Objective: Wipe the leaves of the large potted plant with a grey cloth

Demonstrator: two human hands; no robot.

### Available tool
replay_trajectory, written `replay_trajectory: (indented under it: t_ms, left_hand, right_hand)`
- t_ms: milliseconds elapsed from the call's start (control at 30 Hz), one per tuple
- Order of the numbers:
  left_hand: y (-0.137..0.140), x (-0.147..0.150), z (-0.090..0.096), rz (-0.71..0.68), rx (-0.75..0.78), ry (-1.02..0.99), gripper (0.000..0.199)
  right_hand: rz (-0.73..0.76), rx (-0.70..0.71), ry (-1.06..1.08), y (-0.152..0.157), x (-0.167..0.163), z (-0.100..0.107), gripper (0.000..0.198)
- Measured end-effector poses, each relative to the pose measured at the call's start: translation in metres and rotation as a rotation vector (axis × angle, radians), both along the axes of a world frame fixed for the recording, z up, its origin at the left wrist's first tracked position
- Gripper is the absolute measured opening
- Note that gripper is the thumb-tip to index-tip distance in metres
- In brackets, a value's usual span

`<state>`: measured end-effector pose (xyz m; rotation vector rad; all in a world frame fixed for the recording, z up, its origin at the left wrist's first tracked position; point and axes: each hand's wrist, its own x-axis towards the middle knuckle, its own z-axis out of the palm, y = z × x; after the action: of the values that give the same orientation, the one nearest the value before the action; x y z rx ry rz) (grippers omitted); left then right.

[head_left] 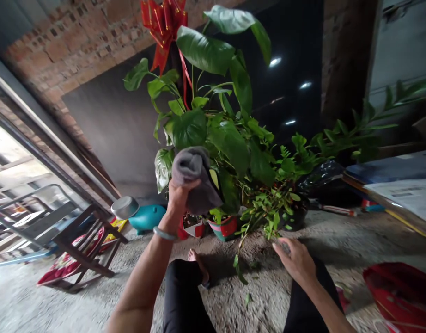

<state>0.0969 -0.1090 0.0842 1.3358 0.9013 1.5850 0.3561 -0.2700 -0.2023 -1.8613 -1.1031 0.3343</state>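
My left hand (178, 196) is closed around a rolled, thick grey cloth (199, 185), held up in front of the large leaves of a potted plant (227, 141). A white and grey-blue bangle sits on that wrist. My right hand (298, 261) is lower, over my right knee, near the drooping stems of a smaller leafy plant (268, 208). Its fingers are loosely curled with a gap from the thumb, and I make out nothing held there. A red and green pot (224, 227) stands under the big plant.
A red ribbon bow (164, 27) hangs above the plant. At left are a turquoise container (147, 218), a metal bowl (124, 207) and a wooden chair (84, 245). On the right are a table (400, 185) with papers and a red bag (400, 291). Fallen leaves lie on the floor.
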Motion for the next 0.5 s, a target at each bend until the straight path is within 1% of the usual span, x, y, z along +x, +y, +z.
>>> replay_trajectory:
  t_ms: [33,67,100,133,167,200,233,267,300,333,367,433,500]
  left_hand:
    - [0.011,0.007,0.003,-0.004,0.021,-0.032,0.054]
    - [0.019,0.015,0.000,-0.001,0.032,-0.042,0.057]
    - [0.024,0.023,-0.009,-0.003,0.027,-0.021,0.058]
    - [0.024,0.029,-0.022,-0.018,0.007,0.033,0.059]
    - [0.021,0.032,-0.038,-0.054,-0.033,0.118,0.058]
    - [0.014,0.033,-0.055,-0.124,-0.090,0.227,0.055]
    - [0.005,0.032,-0.069,-0.234,-0.141,0.342,0.055]
    - [-0.005,0.028,-0.079,-0.317,-0.152,0.425,0.054]
    - [-0.014,0.022,-0.083,-0.371,-0.148,0.491,0.053]
    - [-0.020,0.017,-0.080,-0.395,-0.113,0.532,0.056]
    - [-0.023,0.013,-0.072,-0.387,-0.056,0.536,0.059]
    - [-0.019,0.010,-0.043,-0.304,0.084,0.473,0.065]
    - [-0.006,0.017,-0.015,-0.190,0.186,0.364,0.066]
  right_hand:
    - [-0.047,-0.028,-0.111,-0.001,0.007,-0.020,0.037]
    - [-0.061,-0.042,-0.211,-0.003,0.011,-0.039,0.034]
    - [-0.048,-0.041,-0.293,-0.005,0.013,-0.055,0.030]
    - [-0.025,-0.023,-0.357,-0.008,0.013,-0.068,0.028]
    - [0.002,0.004,-0.400,-0.011,0.012,-0.078,0.026]
    - [0.017,0.034,-0.418,-0.014,0.011,-0.085,0.025]
    - [0.015,0.057,-0.407,-0.015,0.011,-0.089,0.026]
    - [0.002,0.073,-0.375,-0.015,0.011,-0.091,0.026]
    - [-0.015,0.084,-0.335,-0.014,0.012,-0.092,0.027]
    - [-0.028,0.093,-0.296,-0.013,0.014,-0.091,0.027]
    - [-0.036,0.099,-0.261,-0.011,0.016,-0.090,0.027]
    - [-0.043,0.101,-0.198,-0.008,0.017,-0.085,0.027]
    - [-0.047,0.092,-0.128,-0.006,0.015,-0.077,0.027]
